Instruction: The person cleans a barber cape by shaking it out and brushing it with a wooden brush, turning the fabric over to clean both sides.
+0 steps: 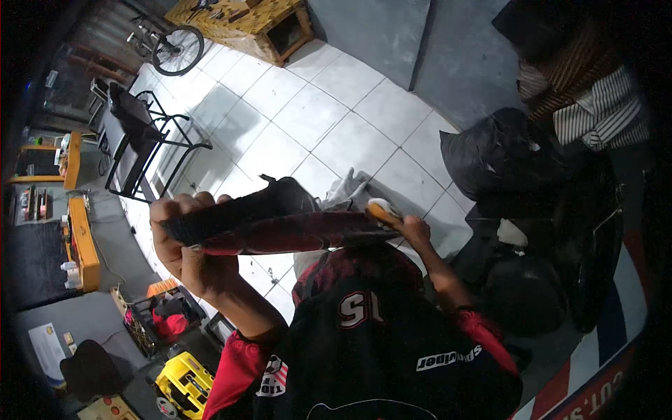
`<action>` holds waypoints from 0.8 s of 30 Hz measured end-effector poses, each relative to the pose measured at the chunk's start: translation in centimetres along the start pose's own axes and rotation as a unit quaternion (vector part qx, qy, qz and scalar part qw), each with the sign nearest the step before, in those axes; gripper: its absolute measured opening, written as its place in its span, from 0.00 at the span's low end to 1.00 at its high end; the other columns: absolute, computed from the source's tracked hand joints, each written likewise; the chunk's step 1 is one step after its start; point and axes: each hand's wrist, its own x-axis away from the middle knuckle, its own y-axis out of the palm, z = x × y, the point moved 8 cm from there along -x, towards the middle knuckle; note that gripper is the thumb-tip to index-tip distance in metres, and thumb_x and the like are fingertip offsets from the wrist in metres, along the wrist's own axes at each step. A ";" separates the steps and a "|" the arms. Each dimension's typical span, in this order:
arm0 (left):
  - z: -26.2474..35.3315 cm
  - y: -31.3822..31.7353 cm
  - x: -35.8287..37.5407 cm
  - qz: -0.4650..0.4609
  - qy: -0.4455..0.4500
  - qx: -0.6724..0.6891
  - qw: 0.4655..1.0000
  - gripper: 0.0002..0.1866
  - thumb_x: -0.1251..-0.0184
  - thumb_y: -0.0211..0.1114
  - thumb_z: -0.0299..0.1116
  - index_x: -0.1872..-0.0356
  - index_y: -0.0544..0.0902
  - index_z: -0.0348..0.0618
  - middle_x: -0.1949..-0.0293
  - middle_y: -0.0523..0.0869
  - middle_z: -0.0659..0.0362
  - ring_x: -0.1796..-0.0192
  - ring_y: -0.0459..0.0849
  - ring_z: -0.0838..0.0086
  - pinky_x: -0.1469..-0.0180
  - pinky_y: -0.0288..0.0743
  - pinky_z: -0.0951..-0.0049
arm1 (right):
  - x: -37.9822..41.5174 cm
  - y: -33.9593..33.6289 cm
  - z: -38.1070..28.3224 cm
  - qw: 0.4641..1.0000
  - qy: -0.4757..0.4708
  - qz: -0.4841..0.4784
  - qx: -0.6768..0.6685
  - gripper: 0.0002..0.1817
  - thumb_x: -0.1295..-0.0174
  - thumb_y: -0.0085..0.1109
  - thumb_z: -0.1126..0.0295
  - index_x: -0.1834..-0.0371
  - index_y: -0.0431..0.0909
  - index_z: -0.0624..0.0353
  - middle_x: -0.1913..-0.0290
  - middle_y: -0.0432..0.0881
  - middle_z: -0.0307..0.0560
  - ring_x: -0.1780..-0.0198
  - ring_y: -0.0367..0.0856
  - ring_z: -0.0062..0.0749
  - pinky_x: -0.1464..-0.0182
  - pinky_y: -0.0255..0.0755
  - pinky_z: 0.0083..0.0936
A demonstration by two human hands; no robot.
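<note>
My left hand (189, 245) is wrapped round the end of a long dark red and black item (280, 227), which stretches across the front of my body. What the item is, I cannot make out for sure. In my right hand (414, 231) is a small orange-brown tool (382, 211) with a whitish part, like a brush. It is at the right end of the dark item. Behind that end, a crumpled pale grey thing (346, 187) shows against the tiled floor.
A black metal-framed chair (129, 140) and a bicycle (177, 51) stand at upper left, near a yellowish table (241, 28). On the right are a black plastic bag (490, 154) and striped cloth (595, 112). A yellow object (185, 385) and a crate (143, 315) lie lower left.
</note>
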 end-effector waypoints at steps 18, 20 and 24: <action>-2.4 2.3 0.2 -0.082 -0.043 -0.056 0.994 0.20 0.47 0.64 0.30 0.56 0.68 0.34 0.70 0.72 0.56 0.67 0.71 0.72 0.59 0.70 0.70 | 5.6 -6.6 -16.9 0.823 -0.156 -0.219 -0.500 0.17 0.37 0.48 0.55 0.66 0.73 0.60 0.84 0.68 0.37 0.85 0.64 0.19 0.84 0.59 0.18; -1.1 0.7 0.2 -0.029 0.007 -0.059 0.998 0.24 0.43 0.60 0.30 0.46 0.66 0.33 0.64 0.76 0.53 0.62 0.76 0.66 0.56 0.73 0.67 | 2.0 -2.2 -12.2 0.916 -0.178 -0.177 -0.313 0.20 0.39 0.50 0.52 0.69 0.76 0.60 0.81 0.73 0.40 0.83 0.68 0.20 0.80 0.63 0.20; -0.6 -0.2 -0.2 0.054 -0.011 -0.111 0.992 0.10 0.35 0.52 0.27 0.57 0.69 0.32 0.64 0.76 0.56 0.65 0.75 0.77 0.60 0.69 0.79 | -0.8 2.9 -0.7 0.989 0.020 -0.127 -0.076 0.30 0.43 0.46 0.42 0.75 0.77 0.64 0.80 0.75 0.47 0.79 0.72 0.21 0.77 0.66 0.23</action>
